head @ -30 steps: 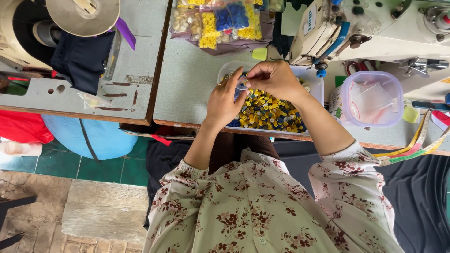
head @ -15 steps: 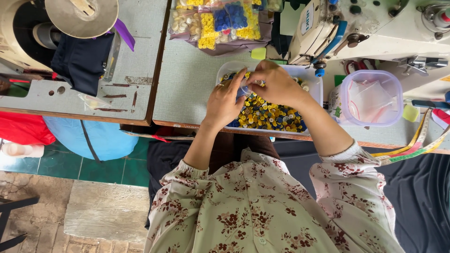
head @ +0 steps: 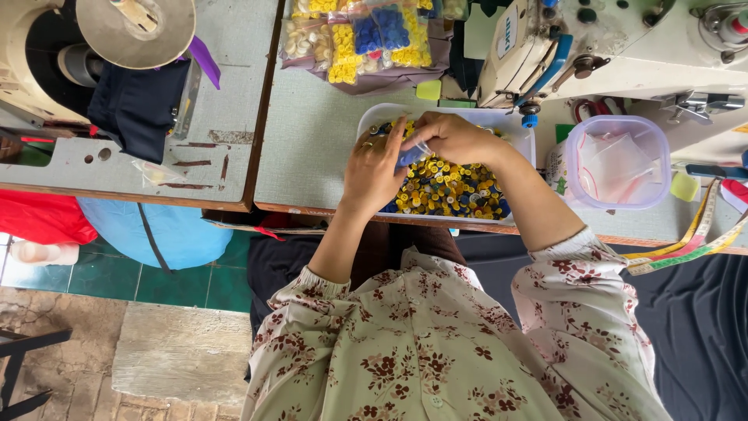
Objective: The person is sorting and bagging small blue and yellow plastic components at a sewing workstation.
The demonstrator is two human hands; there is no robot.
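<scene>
A small clear bag (head: pixel 413 153) holding what look like blue buttons sits pinched between both hands, right above the white tray (head: pixel 374 117) of yellow and dark blue buttons (head: pixel 448 191). The left hand (head: pixel 374 168) is closed on the bag from its 9 o'clock side, fingers curled, a ring showing; the right hand (head: pixel 456 136) grips it from 2 o'clock, thumb and fingers pressed together on its top. Compared with a second ago, the hands have drawn a little closer together and slightly toward the tray's far end, so the bag looks to be in the middle of being filled or closed rather than set down. At 12 o'clock from the tray lie packets of sorted buttons (head: pixel 366 39); at 2 o'clock stands a sewing machine (head: pixel 608 47); at 3 o'clock a clear lidded tub (head: pixel 619 164), with a measuring tape (head: pixel 686 249) beyond at 4 o'clock. Nothing blocks the hands on the grey table (head: pixel 312 148).
</scene>
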